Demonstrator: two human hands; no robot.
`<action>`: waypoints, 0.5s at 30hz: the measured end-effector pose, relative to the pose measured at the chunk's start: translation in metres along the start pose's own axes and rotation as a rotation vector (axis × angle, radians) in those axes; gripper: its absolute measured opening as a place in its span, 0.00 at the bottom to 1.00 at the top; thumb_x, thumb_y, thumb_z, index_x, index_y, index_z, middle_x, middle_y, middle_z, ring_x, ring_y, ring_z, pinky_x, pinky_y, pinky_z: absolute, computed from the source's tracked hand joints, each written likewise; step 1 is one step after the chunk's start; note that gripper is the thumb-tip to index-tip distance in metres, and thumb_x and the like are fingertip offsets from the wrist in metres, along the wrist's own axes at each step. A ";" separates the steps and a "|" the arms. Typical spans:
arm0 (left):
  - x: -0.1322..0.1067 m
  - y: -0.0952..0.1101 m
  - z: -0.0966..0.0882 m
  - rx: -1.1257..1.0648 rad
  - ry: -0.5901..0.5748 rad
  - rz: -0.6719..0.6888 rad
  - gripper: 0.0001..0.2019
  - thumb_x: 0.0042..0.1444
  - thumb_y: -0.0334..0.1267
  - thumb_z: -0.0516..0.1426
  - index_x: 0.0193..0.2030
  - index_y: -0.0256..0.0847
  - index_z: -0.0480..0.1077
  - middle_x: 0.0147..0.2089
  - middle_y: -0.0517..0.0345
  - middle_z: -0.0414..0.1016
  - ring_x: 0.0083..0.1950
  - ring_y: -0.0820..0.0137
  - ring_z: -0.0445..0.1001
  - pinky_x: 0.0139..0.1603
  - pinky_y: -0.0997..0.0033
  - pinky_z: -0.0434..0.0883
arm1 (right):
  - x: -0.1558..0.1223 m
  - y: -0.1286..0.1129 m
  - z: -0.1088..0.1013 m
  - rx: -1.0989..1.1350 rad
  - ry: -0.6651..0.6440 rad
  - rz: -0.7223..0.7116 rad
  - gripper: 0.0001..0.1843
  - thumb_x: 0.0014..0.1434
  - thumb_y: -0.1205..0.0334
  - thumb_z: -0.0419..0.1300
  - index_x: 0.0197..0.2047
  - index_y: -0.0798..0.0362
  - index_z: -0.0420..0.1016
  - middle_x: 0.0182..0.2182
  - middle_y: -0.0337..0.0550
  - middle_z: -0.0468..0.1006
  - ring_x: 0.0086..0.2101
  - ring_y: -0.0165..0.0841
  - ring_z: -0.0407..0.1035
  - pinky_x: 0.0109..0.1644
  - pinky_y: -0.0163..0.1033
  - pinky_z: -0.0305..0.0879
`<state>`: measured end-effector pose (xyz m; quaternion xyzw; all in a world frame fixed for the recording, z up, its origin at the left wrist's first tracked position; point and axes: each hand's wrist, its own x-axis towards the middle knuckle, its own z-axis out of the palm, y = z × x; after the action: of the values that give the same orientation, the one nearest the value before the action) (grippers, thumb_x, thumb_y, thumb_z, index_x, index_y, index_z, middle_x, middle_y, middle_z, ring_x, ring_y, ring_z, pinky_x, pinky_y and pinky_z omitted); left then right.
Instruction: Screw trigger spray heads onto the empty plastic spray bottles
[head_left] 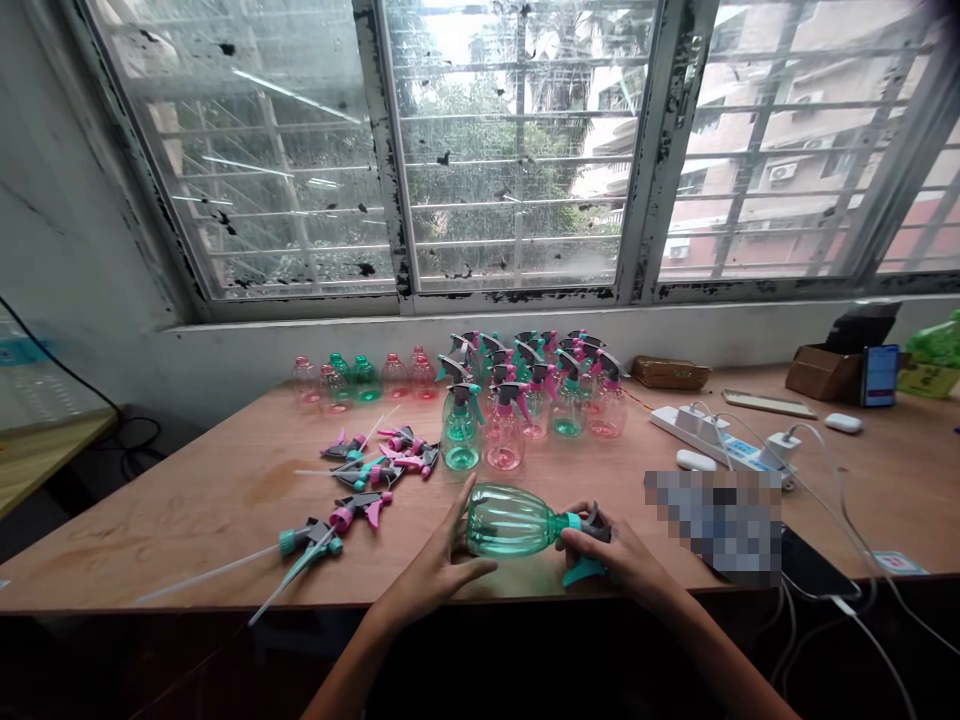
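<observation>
A clear green spray bottle (511,521) lies sideways in the air over the front edge of the table, its base to the left. My left hand (444,565) is wrapped around the base end. At the neck, my right hand (611,548) grips the grey and teal spray head (592,525), which sits on the bottle's mouth. Behind them several bottles with spray heads on stand upright in a group, with a green one (460,440) and a pink one (504,440) in front. Loose spray heads (390,460) with tubes lie in a pile to the left.
Several bottles without heads, such as a pink one (395,376), stand at the back left. On the right are a power strip (720,440) with cables, a phone (817,562), a small white case (844,423) and a cardboard box (823,370). A wrapped brown block (670,373) lies near the wall.
</observation>
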<state>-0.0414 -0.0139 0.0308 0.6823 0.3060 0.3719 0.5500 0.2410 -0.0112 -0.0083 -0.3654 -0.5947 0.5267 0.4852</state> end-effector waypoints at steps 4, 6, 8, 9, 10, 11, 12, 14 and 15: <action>0.000 0.001 0.001 0.012 0.056 -0.067 0.57 0.55 0.41 0.67 0.76 0.47 0.26 0.77 0.45 0.47 0.76 0.51 0.49 0.74 0.51 0.54 | -0.001 -0.004 0.001 -0.044 0.007 -0.007 0.18 0.60 0.49 0.68 0.42 0.54 0.73 0.30 0.43 0.82 0.30 0.38 0.75 0.36 0.40 0.70; 0.000 0.004 0.001 0.050 0.071 -0.091 0.52 0.56 0.44 0.66 0.77 0.45 0.34 0.77 0.45 0.49 0.75 0.51 0.52 0.74 0.52 0.54 | -0.002 -0.008 0.003 -0.069 0.015 -0.004 0.18 0.59 0.49 0.68 0.41 0.54 0.73 0.29 0.43 0.82 0.30 0.38 0.75 0.36 0.40 0.70; 0.001 0.007 0.001 0.090 0.070 -0.077 0.47 0.57 0.45 0.65 0.76 0.46 0.42 0.76 0.47 0.53 0.74 0.51 0.54 0.74 0.51 0.54 | -0.003 -0.011 0.004 -0.070 0.019 0.009 0.19 0.58 0.48 0.69 0.42 0.54 0.73 0.29 0.43 0.82 0.30 0.38 0.75 0.36 0.40 0.70; 0.001 0.008 0.001 0.097 0.072 -0.061 0.46 0.57 0.44 0.65 0.75 0.47 0.45 0.75 0.49 0.54 0.74 0.51 0.55 0.74 0.50 0.54 | -0.004 -0.012 0.004 -0.065 0.020 0.016 0.19 0.58 0.48 0.69 0.42 0.54 0.73 0.29 0.43 0.82 0.30 0.38 0.76 0.36 0.40 0.70; 0.002 0.008 0.001 0.097 0.074 -0.050 0.46 0.56 0.43 0.66 0.75 0.49 0.45 0.75 0.50 0.55 0.74 0.51 0.56 0.74 0.49 0.55 | -0.005 -0.013 0.004 -0.059 0.022 0.022 0.19 0.58 0.48 0.69 0.42 0.54 0.73 0.30 0.43 0.82 0.31 0.38 0.76 0.37 0.40 0.71; 0.002 0.008 0.001 0.088 0.075 -0.043 0.48 0.55 0.42 0.67 0.75 0.50 0.44 0.75 0.50 0.55 0.73 0.50 0.57 0.73 0.49 0.56 | -0.005 -0.013 0.005 -0.053 0.024 0.026 0.20 0.58 0.48 0.69 0.42 0.54 0.73 0.30 0.43 0.82 0.31 0.38 0.76 0.37 0.40 0.71; 0.002 0.007 0.001 0.069 0.075 -0.038 0.50 0.54 0.40 0.68 0.76 0.51 0.42 0.74 0.49 0.55 0.73 0.50 0.57 0.73 0.48 0.57 | -0.005 -0.013 0.005 -0.049 0.026 0.028 0.20 0.58 0.47 0.69 0.42 0.54 0.73 0.30 0.43 0.83 0.31 0.38 0.76 0.37 0.40 0.71; 0.002 0.003 0.001 0.023 0.060 -0.023 0.53 0.52 0.38 0.68 0.76 0.52 0.37 0.74 0.48 0.55 0.73 0.49 0.57 0.72 0.49 0.59 | -0.005 -0.013 0.005 -0.044 0.026 0.030 0.20 0.58 0.47 0.69 0.43 0.54 0.73 0.29 0.43 0.83 0.30 0.38 0.76 0.36 0.40 0.70; 0.002 0.001 0.001 0.003 0.046 -0.018 0.54 0.53 0.37 0.68 0.76 0.53 0.36 0.75 0.48 0.54 0.73 0.50 0.57 0.72 0.50 0.59 | -0.004 -0.013 0.005 -0.042 0.025 0.030 0.20 0.57 0.47 0.69 0.42 0.54 0.73 0.29 0.43 0.83 0.30 0.37 0.76 0.36 0.39 0.70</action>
<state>-0.0396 -0.0133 0.0317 0.6718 0.3251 0.3821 0.5450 0.2385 -0.0190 0.0035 -0.3909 -0.5940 0.5168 0.4767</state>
